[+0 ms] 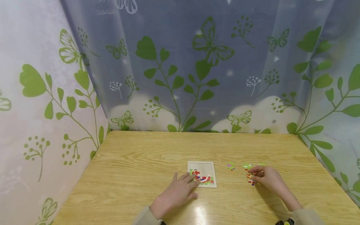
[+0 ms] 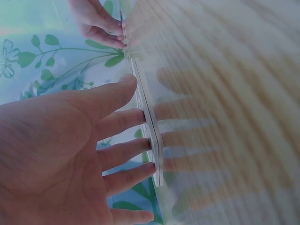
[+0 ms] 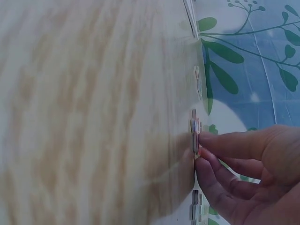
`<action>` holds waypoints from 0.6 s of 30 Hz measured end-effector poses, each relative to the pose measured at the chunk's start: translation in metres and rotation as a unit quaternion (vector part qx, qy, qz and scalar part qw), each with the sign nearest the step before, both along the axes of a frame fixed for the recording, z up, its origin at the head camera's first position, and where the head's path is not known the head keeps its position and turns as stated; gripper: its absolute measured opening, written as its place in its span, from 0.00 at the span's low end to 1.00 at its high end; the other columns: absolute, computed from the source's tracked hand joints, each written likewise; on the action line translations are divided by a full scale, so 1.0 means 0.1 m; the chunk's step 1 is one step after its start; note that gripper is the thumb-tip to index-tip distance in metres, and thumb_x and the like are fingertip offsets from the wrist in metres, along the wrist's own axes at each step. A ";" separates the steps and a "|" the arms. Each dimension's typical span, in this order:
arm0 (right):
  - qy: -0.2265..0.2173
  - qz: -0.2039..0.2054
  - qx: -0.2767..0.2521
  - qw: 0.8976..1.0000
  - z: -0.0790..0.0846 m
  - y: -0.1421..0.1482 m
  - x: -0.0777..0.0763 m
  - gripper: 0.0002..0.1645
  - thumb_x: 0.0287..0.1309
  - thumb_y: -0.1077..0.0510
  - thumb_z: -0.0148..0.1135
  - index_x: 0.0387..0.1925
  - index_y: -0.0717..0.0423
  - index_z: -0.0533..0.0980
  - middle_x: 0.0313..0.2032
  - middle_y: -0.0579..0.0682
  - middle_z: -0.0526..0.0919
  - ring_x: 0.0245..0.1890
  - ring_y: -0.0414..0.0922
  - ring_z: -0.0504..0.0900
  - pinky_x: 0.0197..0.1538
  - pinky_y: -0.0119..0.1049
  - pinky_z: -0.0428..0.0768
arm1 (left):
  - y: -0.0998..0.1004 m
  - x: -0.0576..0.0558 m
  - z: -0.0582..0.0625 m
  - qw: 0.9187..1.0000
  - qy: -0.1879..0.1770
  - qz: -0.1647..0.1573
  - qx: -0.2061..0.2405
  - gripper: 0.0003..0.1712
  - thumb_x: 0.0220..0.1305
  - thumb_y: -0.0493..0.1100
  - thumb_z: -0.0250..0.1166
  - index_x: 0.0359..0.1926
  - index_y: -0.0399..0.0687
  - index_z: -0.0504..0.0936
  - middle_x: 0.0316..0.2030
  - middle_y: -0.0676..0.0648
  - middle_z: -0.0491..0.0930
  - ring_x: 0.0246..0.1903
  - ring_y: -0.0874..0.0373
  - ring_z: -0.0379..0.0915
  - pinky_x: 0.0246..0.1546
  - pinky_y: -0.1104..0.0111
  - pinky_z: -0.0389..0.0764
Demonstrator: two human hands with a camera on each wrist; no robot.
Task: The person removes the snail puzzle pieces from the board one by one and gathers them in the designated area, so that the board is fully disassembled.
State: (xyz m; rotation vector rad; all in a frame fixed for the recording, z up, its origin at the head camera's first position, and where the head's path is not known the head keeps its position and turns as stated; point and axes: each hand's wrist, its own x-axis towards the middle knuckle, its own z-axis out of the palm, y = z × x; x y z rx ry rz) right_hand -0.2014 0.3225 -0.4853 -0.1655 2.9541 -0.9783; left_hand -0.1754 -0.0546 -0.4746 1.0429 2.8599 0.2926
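Observation:
A square jigsaw tray (image 1: 215, 175) with a pale rim lies flat on the table, its lower part filled with red, white, blue and green pieces. Spread over its lower left side, my left hand (image 1: 178, 191) rests its straight fingertips on the tray and the pieces in it. From the left wrist view, those fingers (image 2: 124, 146) touch the tray's upper face. To the right, my right hand (image 1: 268, 178) pinches a colourful jigsaw piece (image 1: 250, 178) between thumb and fingers, low over the table. The right wrist view shows this piece (image 3: 194, 131) edge-on, partly hidden by fingertips.
Between the tray and my right hand lies a loose green and pink piece (image 1: 230, 166). Another green and white piece (image 1: 247, 166) and a green one (image 1: 262, 164) lie behind the right fingers. A leaf-patterned curtain (image 1: 174, 93) hangs along the wooden table's (image 1: 135, 156) back edge.

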 end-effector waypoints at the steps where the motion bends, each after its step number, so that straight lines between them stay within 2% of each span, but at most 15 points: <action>1: -0.001 0.001 -0.001 1.000 0.00 0.00 0.00 0.13 0.56 0.62 0.72 0.44 0.60 0.85 0.37 0.53 0.88 0.33 0.46 0.87 0.27 0.33 0.76 | 0.00 0.00 0.00 1.000 0.000 0.000 -0.001 0.31 0.70 0.58 0.61 0.71 0.56 0.73 0.73 0.47 0.66 0.72 0.45 0.62 0.68 0.35 0.61; 3: -0.001 0.001 -0.006 1.000 0.00 0.01 0.00 0.13 0.56 0.62 0.72 0.44 0.60 0.85 0.37 0.54 0.88 0.34 0.47 0.87 0.27 0.32 0.77 | 0.00 0.00 0.00 1.000 -0.001 0.000 -0.003 0.31 0.70 0.58 0.61 0.71 0.56 0.73 0.74 0.47 0.65 0.72 0.45 0.61 0.68 0.35 0.61; 6: 0.023 -0.003 -0.007 1.000 0.02 0.02 0.00 0.12 0.60 0.62 0.70 0.45 0.60 0.84 0.38 0.55 0.88 0.36 0.51 0.88 0.29 0.32 0.78 | 0.00 0.00 0.00 1.000 -0.004 0.001 -0.003 0.32 0.71 0.58 0.60 0.72 0.56 0.72 0.74 0.47 0.65 0.73 0.45 0.61 0.69 0.35 0.60; 10: 0.055 -0.015 -0.040 0.998 0.05 0.02 -0.01 0.12 0.66 0.60 0.66 0.48 0.61 0.83 0.41 0.57 0.87 0.35 0.50 0.88 0.28 0.32 0.80 | 0.00 -0.01 -0.01 1.000 -0.006 0.002 -0.001 0.32 0.71 0.58 0.61 0.72 0.56 0.72 0.74 0.47 0.65 0.73 0.45 0.61 0.69 0.35 0.60; 13: 0.053 -0.018 -0.079 0.995 0.09 0.00 -0.01 0.15 0.70 0.57 0.62 0.52 0.62 0.81 0.45 0.60 0.86 0.34 0.48 0.88 0.23 0.34 0.80 | 0.00 -0.02 -0.01 1.000 -0.008 0.001 0.002 0.31 0.71 0.58 0.61 0.71 0.56 0.73 0.74 0.47 0.65 0.73 0.45 0.61 0.69 0.35 0.60; 16: 0.049 -0.020 -0.095 0.994 0.13 -0.04 -0.02 0.18 0.71 0.53 0.61 0.55 0.60 0.80 0.48 0.61 0.86 0.36 0.49 0.89 0.20 0.36 0.78 | -0.01 -0.02 -0.01 1.000 -0.007 -0.001 0.006 0.31 0.71 0.58 0.61 0.71 0.56 0.73 0.73 0.46 0.66 0.72 0.45 0.61 0.69 0.35 0.59; 18: 0.053 -0.018 -0.106 0.993 0.15 -0.09 -0.03 0.19 0.71 0.52 0.61 0.55 0.61 0.80 0.49 0.61 0.85 0.37 0.50 0.89 0.24 0.36 0.82 | -0.02 -0.03 -0.01 1.000 -0.006 -0.003 0.009 0.30 0.71 0.57 0.61 0.70 0.56 0.74 0.73 0.46 0.66 0.72 0.45 0.62 0.69 0.36 0.59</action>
